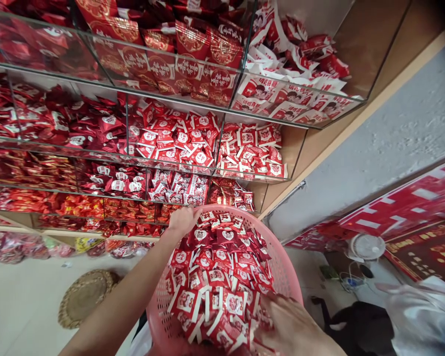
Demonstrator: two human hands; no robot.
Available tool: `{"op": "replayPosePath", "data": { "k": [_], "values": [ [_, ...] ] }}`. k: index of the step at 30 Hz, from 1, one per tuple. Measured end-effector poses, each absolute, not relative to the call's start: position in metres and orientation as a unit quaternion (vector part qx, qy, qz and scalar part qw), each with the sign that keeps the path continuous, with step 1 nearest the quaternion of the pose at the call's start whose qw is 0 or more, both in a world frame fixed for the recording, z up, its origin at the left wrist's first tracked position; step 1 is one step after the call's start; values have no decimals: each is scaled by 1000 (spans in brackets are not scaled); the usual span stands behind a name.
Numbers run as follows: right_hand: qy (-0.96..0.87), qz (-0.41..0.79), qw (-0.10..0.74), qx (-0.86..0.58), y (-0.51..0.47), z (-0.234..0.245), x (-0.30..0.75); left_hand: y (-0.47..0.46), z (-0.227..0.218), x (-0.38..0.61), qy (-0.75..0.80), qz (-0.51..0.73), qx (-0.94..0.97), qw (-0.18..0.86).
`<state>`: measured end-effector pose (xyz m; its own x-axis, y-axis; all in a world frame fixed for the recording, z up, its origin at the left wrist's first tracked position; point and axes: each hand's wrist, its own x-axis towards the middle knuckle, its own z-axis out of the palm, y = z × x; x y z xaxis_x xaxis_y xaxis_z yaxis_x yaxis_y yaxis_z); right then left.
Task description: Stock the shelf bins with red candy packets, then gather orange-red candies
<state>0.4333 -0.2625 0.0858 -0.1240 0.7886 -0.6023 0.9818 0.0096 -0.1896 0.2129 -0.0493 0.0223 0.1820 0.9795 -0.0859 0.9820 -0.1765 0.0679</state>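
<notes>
A round pink plastic basket with holes in its wall stands in front of me, heaped with small red-and-white candy packets. My left hand reaches across to the far left of the basket's rim and grips it, fingers closed. Low on the right side, my right hand lies over the packets inside the basket. It is smeared by motion and its fingertips are lost among the wrappers, so whether it holds any cannot be told.
Beyond the basket rise tiered shelves with clear dividers, filled with red packets. A woven stool is on the floor at left. To the right are a grey wall, a white fan and a black chair-like shape.
</notes>
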Motion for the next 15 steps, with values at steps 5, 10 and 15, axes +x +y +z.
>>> {"op": "replayPosePath", "data": {
  "k": [5, 10, 15],
  "values": [
    [688, -228, 129, 677, -270, 58, 432, -48, 19, 212, 637, 3, 770, 44],
    [681, -280, 140, 661, -272, 52, 432, -49, 20, 213, 642, -6, 764, 56],
    [670, -404, 16, 623, -265, 66, 445, -50, 23, 214, 644, -2, 763, 58]
  ]
}}
